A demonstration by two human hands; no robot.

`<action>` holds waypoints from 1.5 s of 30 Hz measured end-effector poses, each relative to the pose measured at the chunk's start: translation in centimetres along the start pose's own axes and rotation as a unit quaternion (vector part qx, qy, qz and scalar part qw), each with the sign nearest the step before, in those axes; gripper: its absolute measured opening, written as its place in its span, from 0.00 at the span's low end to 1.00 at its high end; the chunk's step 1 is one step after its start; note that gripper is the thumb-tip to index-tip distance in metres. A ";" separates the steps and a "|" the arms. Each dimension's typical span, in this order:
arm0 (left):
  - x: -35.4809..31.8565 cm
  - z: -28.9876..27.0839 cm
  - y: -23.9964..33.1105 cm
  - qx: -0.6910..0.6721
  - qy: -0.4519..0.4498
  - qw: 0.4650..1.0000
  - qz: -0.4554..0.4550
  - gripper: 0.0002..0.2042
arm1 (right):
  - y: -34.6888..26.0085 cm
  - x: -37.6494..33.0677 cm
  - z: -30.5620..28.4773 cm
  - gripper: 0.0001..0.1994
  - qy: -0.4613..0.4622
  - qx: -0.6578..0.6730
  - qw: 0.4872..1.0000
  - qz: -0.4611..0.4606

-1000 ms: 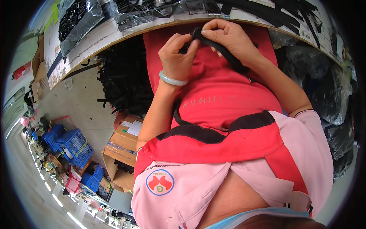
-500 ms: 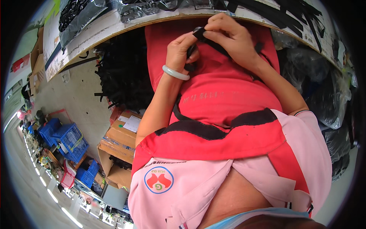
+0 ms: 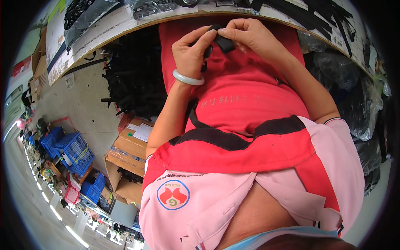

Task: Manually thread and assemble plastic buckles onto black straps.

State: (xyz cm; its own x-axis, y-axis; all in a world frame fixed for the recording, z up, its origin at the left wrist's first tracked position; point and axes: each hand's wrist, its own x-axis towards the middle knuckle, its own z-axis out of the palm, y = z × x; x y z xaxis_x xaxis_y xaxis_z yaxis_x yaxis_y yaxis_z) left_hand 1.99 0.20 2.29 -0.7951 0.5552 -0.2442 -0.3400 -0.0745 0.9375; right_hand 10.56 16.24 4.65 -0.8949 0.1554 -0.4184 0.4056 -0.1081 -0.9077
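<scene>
A black webbing strap [image 3: 225,43] is held between my two hands, just under the table's front edge and above a red apron. Thumb and fingers of my left hand [image 3: 188,54] pinch it from the left, and a dark rounded piece shows below that thumb. From the other side my right hand [image 3: 255,38] grips the same strap, its thumb almost touching the left one. A short folded part of the strap hangs between the hands. Where the strap passes behind the fingers is hidden. The red apron [image 3: 246,100] covers my lap.
The white worktable [image 3: 121,31] curves across the front, with loose black straps [image 3: 291,18] at right and a clear plastic bag [image 3: 89,18] at left. Beneath it lies a dark strap pile [image 3: 131,79]. Cardboard boxes [image 3: 127,150], blue crates [image 3: 75,152] and plastic-wrapped bundles [image 3: 354,87] flank me.
My right hand has come lower and turned, with its thumb closer to the left one. The strap, stretched toward the right before, now hangs in a short fold between the hands.
</scene>
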 end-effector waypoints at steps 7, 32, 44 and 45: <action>-0.3 -1.3 -0.6 0.009 -0.007 1.000 0.006 0.07 | 1.3 1.0 1.0 0.13 0.034 0.087 0.995 0.027; -1.3 -8.9 -0.7 -0.344 0.049 0.935 -0.073 0.07 | 0.9 2.4 7.2 0.15 -0.193 -0.061 0.975 0.097; 2.3 -6.1 -1.8 -0.262 -0.027 0.954 -0.142 0.13 | 0.6 2.2 4.2 0.09 -0.086 0.017 0.995 0.037; 1.3 -6.0 -1.6 -0.154 -0.038 0.978 -0.134 0.12 | 1.0 2.5 3.4 0.07 -0.066 0.024 0.998 -0.005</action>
State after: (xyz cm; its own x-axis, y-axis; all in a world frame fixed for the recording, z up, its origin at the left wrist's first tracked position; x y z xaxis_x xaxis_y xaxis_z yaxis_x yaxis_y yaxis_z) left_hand -1.48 -3.92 -1.04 -0.6218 0.6477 -0.4402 -0.6752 -0.1586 0.7204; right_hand 8.12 13.20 2.80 -0.9168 0.0257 -0.3984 0.3902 -0.1538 -0.9078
